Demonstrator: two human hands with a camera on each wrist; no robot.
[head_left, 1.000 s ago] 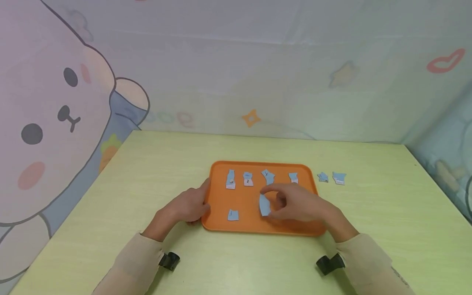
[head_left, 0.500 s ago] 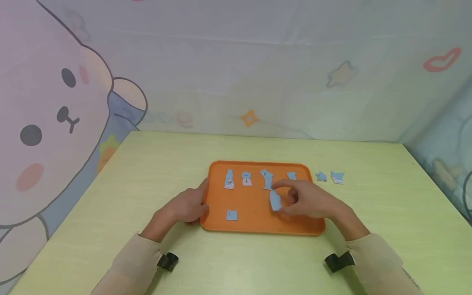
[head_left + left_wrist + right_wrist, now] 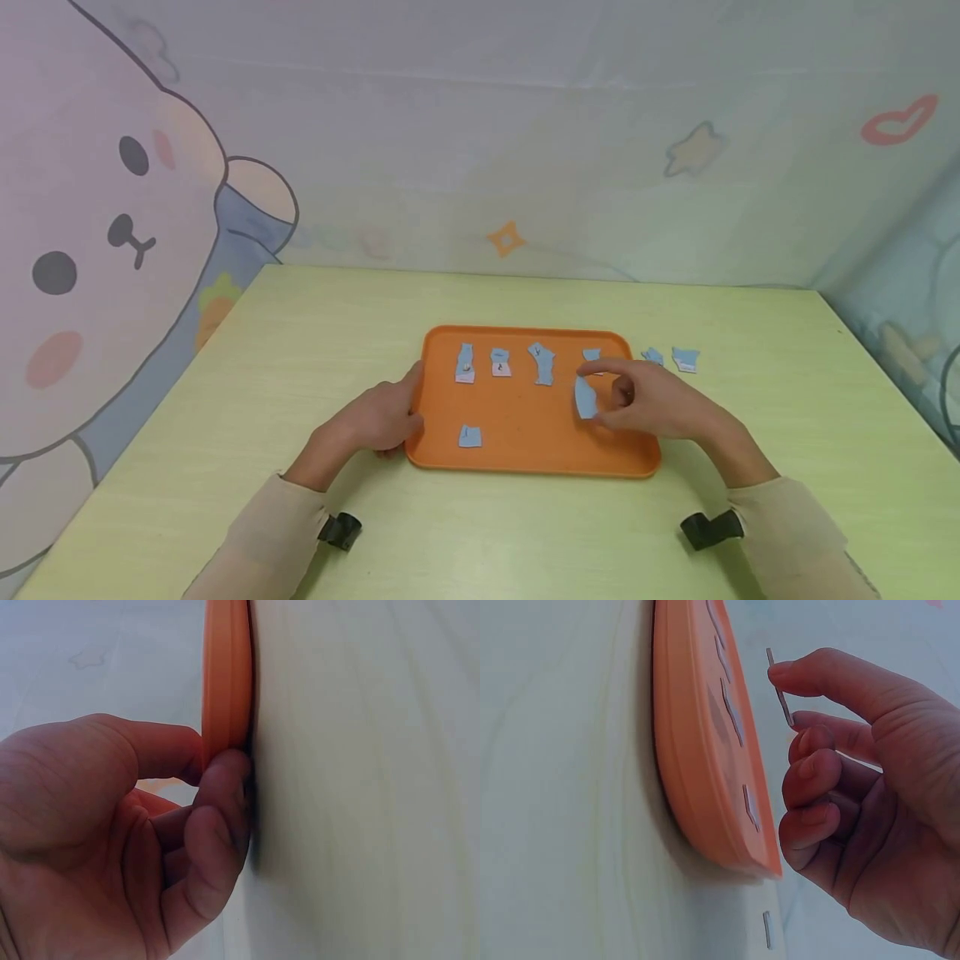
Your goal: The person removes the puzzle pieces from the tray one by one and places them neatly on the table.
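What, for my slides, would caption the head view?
Left hand grips the tray; right hand pinches a blue piece above it.

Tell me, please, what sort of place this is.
Probably a tabletop activity corner: a pale table, a cartoon-printed backdrop behind it, and an orange tray holding small blue pieces.

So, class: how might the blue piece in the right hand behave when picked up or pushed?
The blue piece is probably stiff: edge-on, it looks nearly straight between the fingers. It's likely light, being thin and held in a pinch. Pushed, it would probably slide, not roll, being flat.
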